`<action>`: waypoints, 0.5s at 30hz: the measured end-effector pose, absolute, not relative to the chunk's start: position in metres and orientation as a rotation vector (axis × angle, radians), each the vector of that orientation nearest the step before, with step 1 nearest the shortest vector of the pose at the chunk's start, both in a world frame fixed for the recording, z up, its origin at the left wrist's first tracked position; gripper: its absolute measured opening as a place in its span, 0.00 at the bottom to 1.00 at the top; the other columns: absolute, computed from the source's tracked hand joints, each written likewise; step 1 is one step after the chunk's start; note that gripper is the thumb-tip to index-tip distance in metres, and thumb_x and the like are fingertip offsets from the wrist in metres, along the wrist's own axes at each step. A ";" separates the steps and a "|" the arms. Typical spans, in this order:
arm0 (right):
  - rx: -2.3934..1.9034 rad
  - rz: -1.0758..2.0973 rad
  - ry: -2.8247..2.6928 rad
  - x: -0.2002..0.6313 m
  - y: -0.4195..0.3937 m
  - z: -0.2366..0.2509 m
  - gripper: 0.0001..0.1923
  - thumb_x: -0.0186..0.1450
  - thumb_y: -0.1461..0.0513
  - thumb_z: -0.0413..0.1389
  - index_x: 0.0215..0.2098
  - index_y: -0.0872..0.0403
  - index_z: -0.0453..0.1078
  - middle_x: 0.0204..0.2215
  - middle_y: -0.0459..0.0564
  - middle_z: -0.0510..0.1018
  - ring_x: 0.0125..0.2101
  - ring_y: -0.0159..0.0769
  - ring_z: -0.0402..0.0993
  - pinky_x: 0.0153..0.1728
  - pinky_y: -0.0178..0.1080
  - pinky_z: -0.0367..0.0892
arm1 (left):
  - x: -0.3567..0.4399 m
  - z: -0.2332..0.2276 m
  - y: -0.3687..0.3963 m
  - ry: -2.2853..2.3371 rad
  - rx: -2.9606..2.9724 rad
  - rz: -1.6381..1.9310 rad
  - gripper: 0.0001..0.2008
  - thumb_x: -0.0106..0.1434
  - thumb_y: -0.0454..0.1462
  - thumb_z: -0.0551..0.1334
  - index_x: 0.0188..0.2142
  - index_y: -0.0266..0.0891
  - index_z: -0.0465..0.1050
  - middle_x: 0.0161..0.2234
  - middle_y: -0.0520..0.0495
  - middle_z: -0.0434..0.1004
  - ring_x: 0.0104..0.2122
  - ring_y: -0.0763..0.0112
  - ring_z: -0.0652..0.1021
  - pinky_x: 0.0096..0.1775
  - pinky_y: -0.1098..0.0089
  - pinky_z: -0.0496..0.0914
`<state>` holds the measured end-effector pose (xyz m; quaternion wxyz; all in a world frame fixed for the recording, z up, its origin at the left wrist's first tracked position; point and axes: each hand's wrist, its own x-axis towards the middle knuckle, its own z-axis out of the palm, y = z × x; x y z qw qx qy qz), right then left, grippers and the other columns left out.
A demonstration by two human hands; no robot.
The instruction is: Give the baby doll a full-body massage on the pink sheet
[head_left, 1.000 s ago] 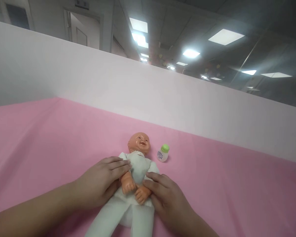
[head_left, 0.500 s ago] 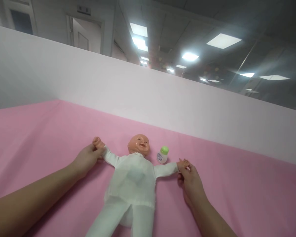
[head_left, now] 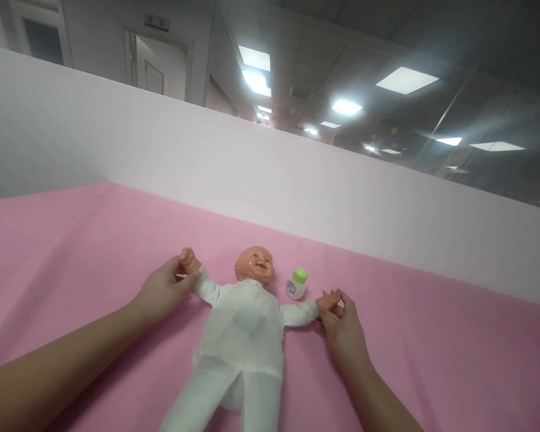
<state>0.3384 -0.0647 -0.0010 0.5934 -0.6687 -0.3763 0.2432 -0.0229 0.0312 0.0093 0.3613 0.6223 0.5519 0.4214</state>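
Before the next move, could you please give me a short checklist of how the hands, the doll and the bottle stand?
1. Doll lying face up on the pink sheet: ok.
2. Left hand holding the doll near one wrist: ok.
3. Right hand holding the doll's other hand: ok.
4. Green cap on the bottle: ok.
5. Cap fully tightened: cannot tell.
6. Whole doll in view: not ok, the legs run off the lower edge.
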 end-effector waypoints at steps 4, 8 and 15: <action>-1.422 0.409 -1.267 0.312 -0.086 0.008 0.37 0.64 0.54 0.63 0.67 0.48 0.56 0.61 0.59 0.72 0.52 0.47 0.77 0.50 0.46 0.76 | -0.008 0.020 0.003 1.215 2.011 1.068 0.16 0.67 0.49 0.60 0.49 0.45 0.74 0.43 0.49 0.83 0.41 0.59 0.82 0.41 0.67 0.75; -1.273 0.202 -1.927 0.288 -0.101 0.013 0.21 0.64 0.66 0.59 0.54 0.47 0.70 0.47 0.52 0.80 0.46 0.44 0.77 0.49 0.47 0.74 | -0.003 0.020 -0.009 0.853 2.537 0.877 0.16 0.69 0.44 0.60 0.54 0.47 0.75 0.50 0.46 0.81 0.48 0.59 0.81 0.48 0.66 0.74; -1.143 0.073 -2.258 0.281 -0.097 0.009 0.21 0.66 0.69 0.56 0.55 0.46 0.73 0.51 0.51 0.79 0.52 0.45 0.73 0.56 0.51 0.71 | -0.004 0.014 -0.006 0.738 2.741 0.808 0.21 0.67 0.40 0.63 0.59 0.48 0.74 0.55 0.44 0.79 0.52 0.57 0.79 0.52 0.63 0.75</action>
